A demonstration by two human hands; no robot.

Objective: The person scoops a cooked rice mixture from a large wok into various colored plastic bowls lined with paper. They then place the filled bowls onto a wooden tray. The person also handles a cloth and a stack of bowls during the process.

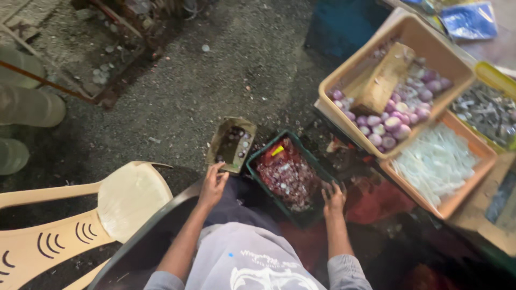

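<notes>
Two bare hands reached down from grey sleeves toward a dark green crate on the ground. It was filled with purplish small pieces (what they were could not be told in the blur) with one yellow bit near its far corner. The right hand lay spread, fingers open and gripping nothing, on the crate's near right rim. The left hand rested with loosely curled fingers at the near edge of a small open cardboard box just left of the crate; whether it actually pinched the box edge could not be told. That box held a few small dark and pale round things.

Beyond the crate to the right stood a tan plastic tub holding peeled purple onions and a slab of cardboard leaning inside. Just beside it sat an orange tray heaped with pale white pieces. Near the left hand, a beige plastic chair stood on the dark gritty floor.
</notes>
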